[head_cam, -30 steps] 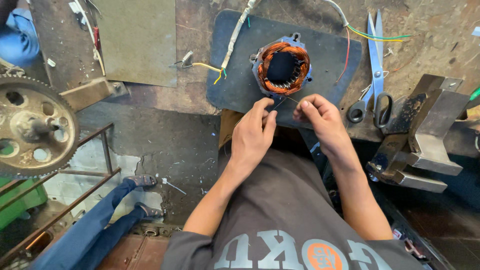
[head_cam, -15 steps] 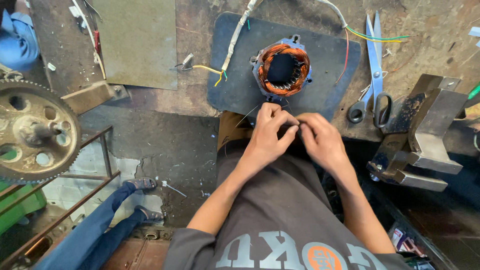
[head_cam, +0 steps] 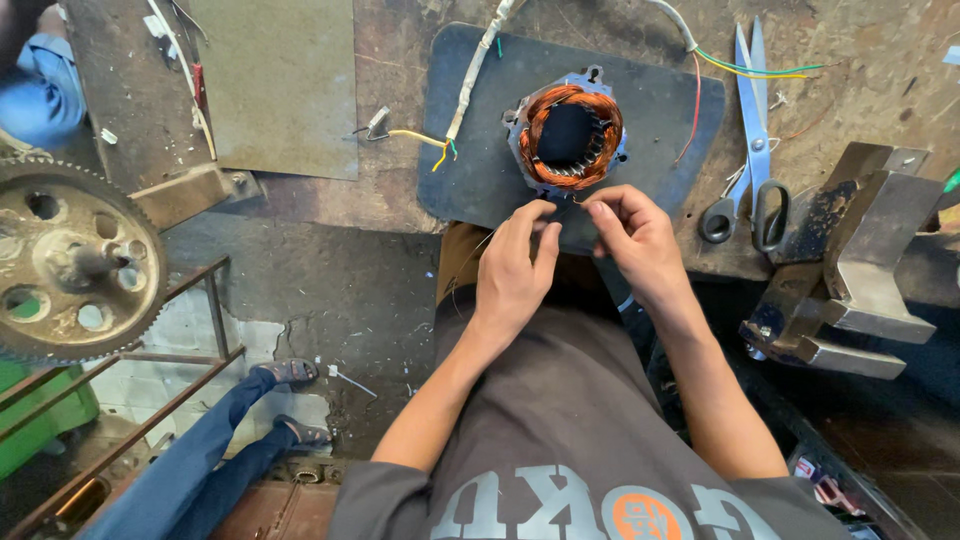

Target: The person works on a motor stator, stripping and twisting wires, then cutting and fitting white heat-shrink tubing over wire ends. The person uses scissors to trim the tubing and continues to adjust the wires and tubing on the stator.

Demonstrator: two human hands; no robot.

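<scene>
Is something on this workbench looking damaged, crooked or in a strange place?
Nothing looks broken. The motor stator sits flat on the dark mat. Only the scissors lie close to the bench edge, and loose coloured wires trail across the bench.

Both bare forearms rise from the six o'clock side toward twelve, converging near the frame's centre. The left hand [head_cam: 512,268] is palm down, thumb and forefinger pinched together at its twelve o'clock tip, the other fingers loosely curled. The right hand [head_cam: 637,238] sits just beside it at two o'clock, fingers bent inward, fingertips nearly meeting the left's.
</scene>
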